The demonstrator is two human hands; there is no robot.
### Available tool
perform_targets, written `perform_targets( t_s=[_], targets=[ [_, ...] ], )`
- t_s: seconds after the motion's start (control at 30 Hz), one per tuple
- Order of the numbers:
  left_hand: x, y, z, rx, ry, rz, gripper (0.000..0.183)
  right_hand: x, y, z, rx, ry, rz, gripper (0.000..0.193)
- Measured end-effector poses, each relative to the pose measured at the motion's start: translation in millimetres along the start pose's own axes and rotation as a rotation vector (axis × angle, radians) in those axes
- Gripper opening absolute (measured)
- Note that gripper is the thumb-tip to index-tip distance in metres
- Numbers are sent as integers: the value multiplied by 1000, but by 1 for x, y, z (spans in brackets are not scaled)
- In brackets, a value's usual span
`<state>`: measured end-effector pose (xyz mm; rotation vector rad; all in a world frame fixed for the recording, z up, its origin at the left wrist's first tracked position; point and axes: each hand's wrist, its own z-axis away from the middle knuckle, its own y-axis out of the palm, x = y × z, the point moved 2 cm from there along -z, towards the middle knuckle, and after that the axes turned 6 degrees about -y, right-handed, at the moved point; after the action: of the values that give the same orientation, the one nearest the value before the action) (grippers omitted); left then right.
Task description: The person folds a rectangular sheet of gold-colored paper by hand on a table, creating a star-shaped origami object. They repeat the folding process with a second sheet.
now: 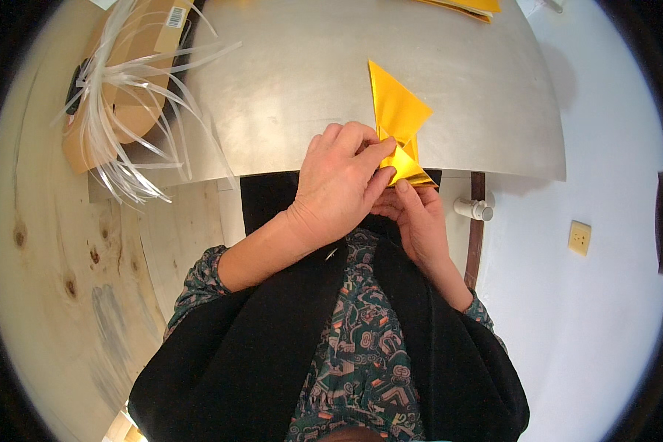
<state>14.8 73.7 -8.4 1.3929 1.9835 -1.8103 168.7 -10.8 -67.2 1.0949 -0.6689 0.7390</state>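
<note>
A folded piece of shiny gold paper (399, 103) is held over the near edge of the metal table. One pointed flap rises away from me, and another tapers to the right. My left hand (344, 173) pinches the fold at the paper's left side between thumb and fingers. From below, my right hand (414, 214) grips the lower edge, its thumb on the near side. The right fingers are partly hidden under the paper.
The grey metal table (295, 81) has a curved-looking front edge. At its left stands a brown cardboard box (136, 96) with a bunch of clear plastic strips (107, 81) draped over it. More gold paper (471, 7) lies at the far edge. A wall socket (579, 238) is at right.
</note>
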Motion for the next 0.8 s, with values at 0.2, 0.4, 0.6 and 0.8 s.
perform_targets(
  t_s=[0.2, 0.4, 0.6, 0.8],
  targets=[
    [3, 1, -2, -2, -63, 150, 24, 12, -1, 2, -37, -145, 255, 27],
    [5, -9, -9, 84, -364, 433, 23, 40, 6, 1, 153, -289, 397, 26],
    [11, -17, -7, 371, -598, 936, 29, 65, 6, -5, 305, -252, 493, 25],
    [18, -11, -5, 375, -599, 1222, 27, 74, 15, -13, 315, -271, 435, 25]
  ],
)
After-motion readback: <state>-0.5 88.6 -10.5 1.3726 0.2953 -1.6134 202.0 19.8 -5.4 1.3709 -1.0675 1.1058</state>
